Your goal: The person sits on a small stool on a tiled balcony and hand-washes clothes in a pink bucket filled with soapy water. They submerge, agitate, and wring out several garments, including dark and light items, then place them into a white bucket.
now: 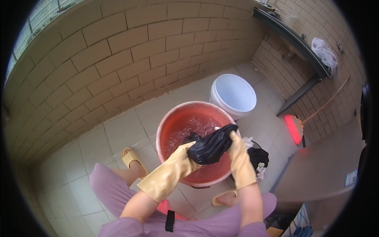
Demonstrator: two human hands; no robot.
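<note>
A wet black cloth garment [211, 145] is stretched and bunched between my two hands, above a red plastic tub [159, 139]. My left hand [182, 158], in a long cream rubber glove, grips the garment's lower left end. At its upper right end, my right hand [237, 148] in a matching glove holds on; the cloth hides part of its fingers. Foamy water [189, 121] stands in the tub, and a dark piece of cloth [192, 137] shows at the water's surface behind the left glove.
Behind the tub stands a white plastic bucket [234, 91]. Black and pale clothes [258, 158] lie in a heap right of the tub, partly hidden by my right arm. A broom with red bristles [293, 129] leans at the right, near a large grey surface [319, 166]. A brick-patterned wall [142, 50] runs along the far side.
</note>
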